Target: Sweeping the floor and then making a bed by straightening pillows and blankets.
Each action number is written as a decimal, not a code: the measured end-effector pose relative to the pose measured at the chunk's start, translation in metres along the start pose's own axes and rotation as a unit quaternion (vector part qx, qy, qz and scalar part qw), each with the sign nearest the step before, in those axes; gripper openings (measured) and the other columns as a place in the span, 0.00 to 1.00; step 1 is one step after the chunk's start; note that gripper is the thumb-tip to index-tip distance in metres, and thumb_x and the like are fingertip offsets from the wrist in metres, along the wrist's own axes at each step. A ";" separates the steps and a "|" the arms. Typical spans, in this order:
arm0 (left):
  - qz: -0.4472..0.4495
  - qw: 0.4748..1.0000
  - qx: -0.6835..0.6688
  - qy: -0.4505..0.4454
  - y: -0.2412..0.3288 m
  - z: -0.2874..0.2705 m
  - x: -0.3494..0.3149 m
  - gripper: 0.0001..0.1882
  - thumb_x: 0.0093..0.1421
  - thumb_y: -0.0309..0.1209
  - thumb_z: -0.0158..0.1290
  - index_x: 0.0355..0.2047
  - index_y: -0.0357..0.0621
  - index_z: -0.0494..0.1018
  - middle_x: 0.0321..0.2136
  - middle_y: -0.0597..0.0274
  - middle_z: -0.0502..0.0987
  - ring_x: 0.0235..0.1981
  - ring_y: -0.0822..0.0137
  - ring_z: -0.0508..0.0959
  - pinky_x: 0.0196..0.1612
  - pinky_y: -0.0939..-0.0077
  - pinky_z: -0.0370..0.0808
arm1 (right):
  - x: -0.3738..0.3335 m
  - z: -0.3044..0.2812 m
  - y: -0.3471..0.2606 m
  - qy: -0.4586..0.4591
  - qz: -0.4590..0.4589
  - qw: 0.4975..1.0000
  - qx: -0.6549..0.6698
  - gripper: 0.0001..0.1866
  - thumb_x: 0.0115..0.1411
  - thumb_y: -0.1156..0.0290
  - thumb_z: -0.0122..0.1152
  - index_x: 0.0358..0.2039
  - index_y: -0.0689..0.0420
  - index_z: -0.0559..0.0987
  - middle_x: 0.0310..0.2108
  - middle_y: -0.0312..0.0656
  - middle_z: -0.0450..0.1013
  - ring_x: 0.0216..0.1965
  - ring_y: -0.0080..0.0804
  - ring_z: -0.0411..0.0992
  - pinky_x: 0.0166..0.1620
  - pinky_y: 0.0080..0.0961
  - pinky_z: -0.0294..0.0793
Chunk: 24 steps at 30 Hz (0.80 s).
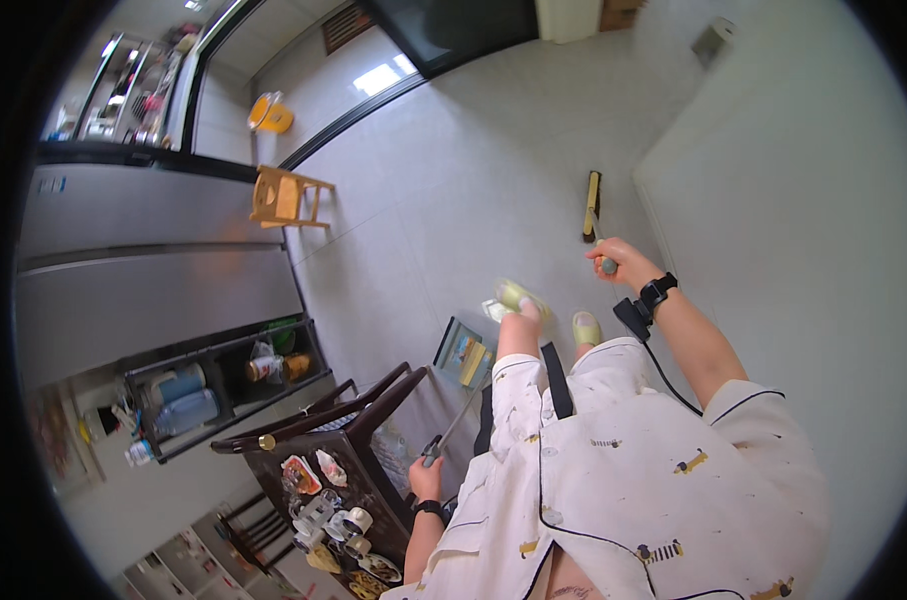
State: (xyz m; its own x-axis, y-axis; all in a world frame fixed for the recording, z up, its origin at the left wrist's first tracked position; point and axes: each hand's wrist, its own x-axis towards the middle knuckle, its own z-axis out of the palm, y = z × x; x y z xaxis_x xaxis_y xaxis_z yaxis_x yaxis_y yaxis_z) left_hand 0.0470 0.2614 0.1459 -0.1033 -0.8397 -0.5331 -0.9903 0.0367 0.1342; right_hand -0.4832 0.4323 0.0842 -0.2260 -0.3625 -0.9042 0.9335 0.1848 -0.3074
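My right hand (624,263) is closed round the end of a broom's stick. The broom head (592,205), yellowish with dark bristles, rests on the grey floor beyond it, close to the white wall. Lower left, my left hand (425,481) grips the dark upper end of a long-handled dustpan (463,354). That pan stands on the floor left of my feet, grey-framed with yellowish and bluish patches inside. Pale yellow slippers (587,328) are on my feet, the left one slightly blurred. Black bands circle both wrists, and a cable hangs from the right one.
Left of me stands a dark table (268,462) with dishes and cups, a dark chair (393,385) beside it. Farther left are a black rack (228,385) with bottles and a grey refrigerator (143,210). A wooden high chair (285,197) and yellow bucket (270,113) stand beyond. A wall (793,260) runs along my right.
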 end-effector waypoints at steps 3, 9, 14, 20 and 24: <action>-0.028 0.999 -0.025 0.010 0.016 0.003 0.040 0.27 0.40 0.39 0.61 0.37 0.32 0.73 0.34 0.41 0.74 0.38 0.50 0.75 0.42 0.66 0.69 | 0.043 0.048 -0.041 -0.006 0.012 0.999 -0.044 0.12 0.49 0.82 0.53 0.18 0.55 0.61 0.11 0.31 0.62 0.11 0.17 0.62 0.14 0.15 0.59; -0.111 0.990 -0.081 -0.021 0.062 -0.016 0.117 0.27 0.40 0.39 0.62 0.38 0.33 0.73 0.36 0.41 0.74 0.41 0.50 0.74 0.44 0.66 0.69 | 0.115 0.157 -0.088 0.007 0.040 0.993 -0.110 0.09 0.47 0.83 0.55 0.18 0.58 0.65 0.13 0.35 0.63 0.14 0.23 0.65 0.16 0.20 0.66; -0.081 0.995 -0.050 0.002 0.105 -0.070 0.160 0.26 0.41 0.39 0.61 0.37 0.33 0.73 0.36 0.41 0.74 0.40 0.49 0.74 0.43 0.65 0.69 | 0.156 0.271 -0.077 0.077 -0.012 0.972 -0.223 0.26 0.44 0.83 0.55 0.43 0.59 0.57 0.21 0.43 0.65 0.14 0.24 0.64 0.13 0.24 0.64; -0.124 0.991 -0.044 0.014 0.154 -0.111 0.191 0.26 0.42 0.40 0.61 0.37 0.32 0.72 0.35 0.41 0.74 0.39 0.48 0.74 0.41 0.63 0.69 | 0.182 0.407 -0.103 -0.046 0.077 0.929 -0.359 0.44 0.45 0.82 0.52 0.58 0.52 0.39 0.26 0.46 0.65 0.18 0.32 0.67 0.20 0.29 0.68; -0.173 0.984 -0.044 0.012 0.188 -0.127 0.213 0.25 0.43 0.39 0.60 0.38 0.32 0.72 0.35 0.42 0.74 0.39 0.48 0.74 0.41 0.62 0.69 | 0.185 0.455 -0.139 -0.063 0.106 0.892 -0.434 0.42 0.45 0.78 0.54 0.58 0.50 0.43 0.29 0.48 0.66 0.21 0.39 0.68 0.27 0.37 0.70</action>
State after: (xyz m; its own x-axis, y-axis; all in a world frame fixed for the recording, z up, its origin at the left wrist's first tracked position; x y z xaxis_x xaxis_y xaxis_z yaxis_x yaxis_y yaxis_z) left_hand -0.1491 0.0208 0.1637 0.2412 -0.8063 -0.5401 -0.9540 -0.2992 0.0207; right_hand -0.5284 -0.0757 0.0948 0.0149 -0.3248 -0.9457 0.3721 0.8796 -0.2963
